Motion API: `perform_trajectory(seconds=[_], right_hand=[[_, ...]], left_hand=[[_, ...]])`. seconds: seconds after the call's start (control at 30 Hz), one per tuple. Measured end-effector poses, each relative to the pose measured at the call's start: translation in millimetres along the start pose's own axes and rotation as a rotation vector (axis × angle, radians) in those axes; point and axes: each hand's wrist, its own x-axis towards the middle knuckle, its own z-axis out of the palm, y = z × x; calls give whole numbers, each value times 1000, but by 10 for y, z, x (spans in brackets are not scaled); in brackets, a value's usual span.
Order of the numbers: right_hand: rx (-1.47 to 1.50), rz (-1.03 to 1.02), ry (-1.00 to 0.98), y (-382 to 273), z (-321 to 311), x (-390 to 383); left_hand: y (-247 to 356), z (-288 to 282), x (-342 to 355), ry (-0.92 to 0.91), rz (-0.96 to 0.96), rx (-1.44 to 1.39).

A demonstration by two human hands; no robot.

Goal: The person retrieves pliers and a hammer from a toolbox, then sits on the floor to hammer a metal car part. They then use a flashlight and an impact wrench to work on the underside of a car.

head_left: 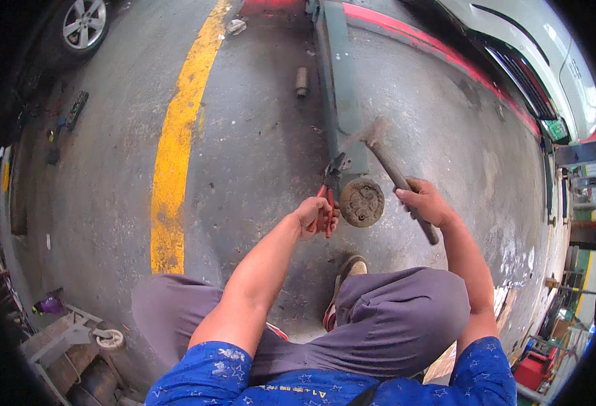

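Observation:
My left hand [311, 218] is closed round red-handled pliers [329, 220]. Their dark jaws reach to the end of a long green steel arm [342, 88] on the floor; what they hold there is too small to make out. My right hand [424, 201] grips a long-handled hammer [397, 174], its blurred head raised above the arm's end, to the right of the pliers. A round, grimy pad [362, 203] sits at the near end of the arm, between my two hands.
A yellow floor stripe [176, 155] runs left of me. Cars [555, 68] stand at the upper corners. A metal cylinder [302, 80] lies beside the arm. A wheeled metal trolley [64, 338] is at lower left, and red equipment [533, 371] at lower right.

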Motion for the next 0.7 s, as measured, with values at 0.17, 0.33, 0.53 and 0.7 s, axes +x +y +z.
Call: perform_trajectory(seconds=[0.17,0.33,0.53,0.7], right_hand=[[-287,191,-55,-256,21,66],[-455,-25,121,-181,-2,126],[-452,17,-10,-33,209,251],[-631,70,-67,31,295,420]], left_hand=[[-12,53,51,95,-36,2],[32,72,44,191,33,62],[22,46,67,145,-9,11],[27,-81,102,7,-77,-26]])
